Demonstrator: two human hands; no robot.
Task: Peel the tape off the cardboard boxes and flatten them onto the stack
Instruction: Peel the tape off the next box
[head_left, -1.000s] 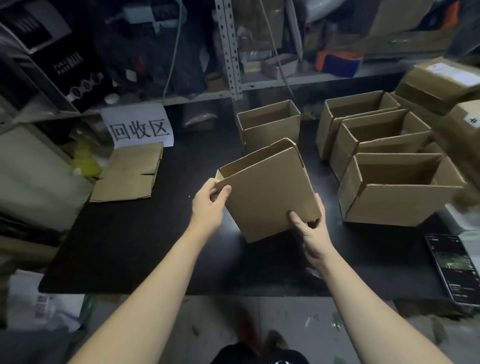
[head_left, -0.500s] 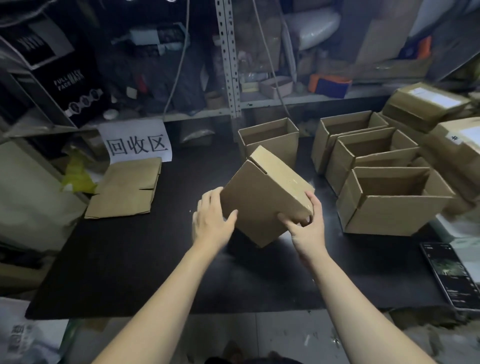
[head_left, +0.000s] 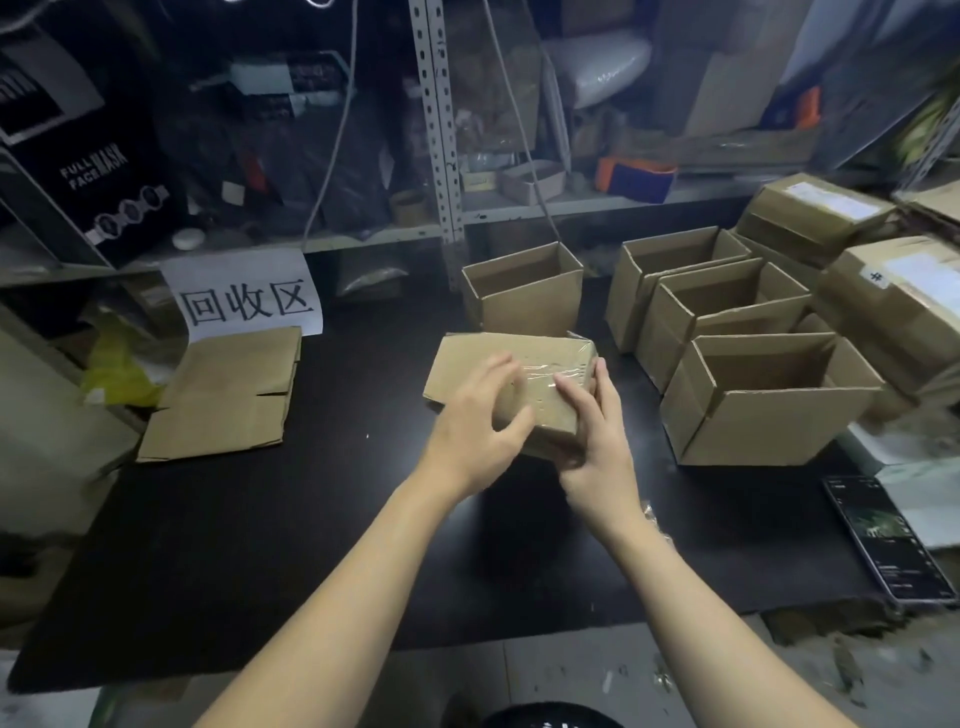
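A small cardboard box (head_left: 478, 364) lies turned over at the middle of the black table (head_left: 260, 519), its taped bottom facing up. A strip of clear tape (head_left: 540, 371) runs across that face. My right hand (head_left: 597, 441) grips the box at its near right corner, thumb on the tape. My left hand (head_left: 475, 421) is blurred, fingers spread over the taped face; whether it touches is unclear. The stack of flattened boxes (head_left: 223, 395) lies at the left of the table.
An open box (head_left: 524, 296) stands just behind the held one. Three open boxes (head_left: 769, 405) crowd the right side, with sealed parcels (head_left: 893, 312) beyond them. A phone (head_left: 883, 540) lies at the table's right front edge. A paper sign (head_left: 249, 301) leans behind the stack.
The box has been rotated from open-side-up to taped bottom up and lowered toward the table. My left hand has moved from its left edge onto the top face.
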